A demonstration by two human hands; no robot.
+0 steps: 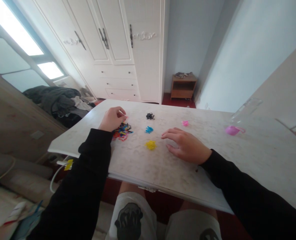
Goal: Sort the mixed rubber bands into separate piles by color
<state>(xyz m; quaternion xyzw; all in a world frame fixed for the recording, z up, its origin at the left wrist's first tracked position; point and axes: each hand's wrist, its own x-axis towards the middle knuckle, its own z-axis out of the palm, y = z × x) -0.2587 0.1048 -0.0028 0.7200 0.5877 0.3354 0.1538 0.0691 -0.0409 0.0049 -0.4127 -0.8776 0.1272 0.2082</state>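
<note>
My left hand (112,119) is at the far edge of a mixed heap of small coloured rubber bands (122,132). Its thumb and forefinger are pinched, and a bit of pink, apparently a rubber band (126,117), shows at their tips. My right hand (185,144) hovers low over or rests on the table with fingers apart, holding nothing. Between the hands lie small piles of black bands (150,116), blue bands (149,129) and yellow bands (151,145). A pink pile (185,123) sits just beyond my right hand.
On the right of the pale marbled table (263,160) are a pink object with a loop (234,130) and a clear container (246,110). Dark clothes (57,103) are heaped past the left edge. A white wardrobe (148,73) and a small wooden nightstand (183,87) stand behind.
</note>
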